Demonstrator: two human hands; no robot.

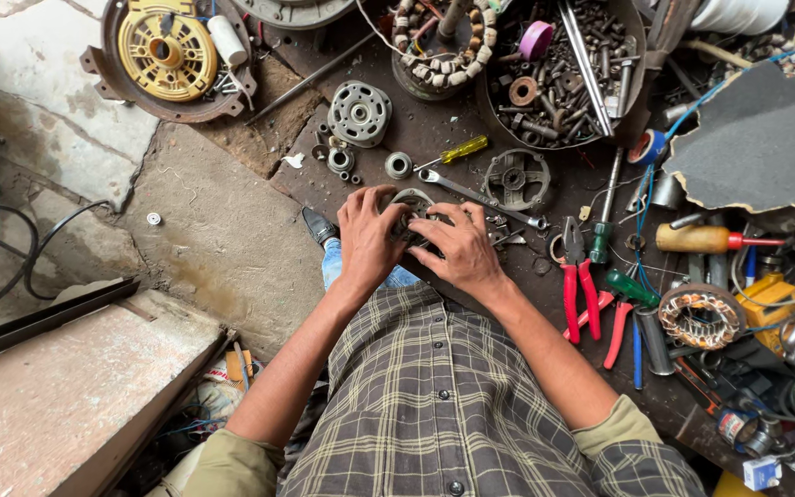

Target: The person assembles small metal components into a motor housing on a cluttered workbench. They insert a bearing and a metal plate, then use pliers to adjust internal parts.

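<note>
- Left hand (367,235) and right hand (460,247) clamped together around round metal motor part (413,204).
- Probably stiff, heavy, greasy; best gripped at rim.
- Spanner (480,195) just beside.

A small blue-and-white cardboard box (762,472) lay at the near right edge of the scene. Just beyond it, slightly farther and to its left, lay a small cylindrical metal can with a red-and-blue label band (738,426). At the near left, a flat orange printed card packet (236,365) stood on edge.
</note>
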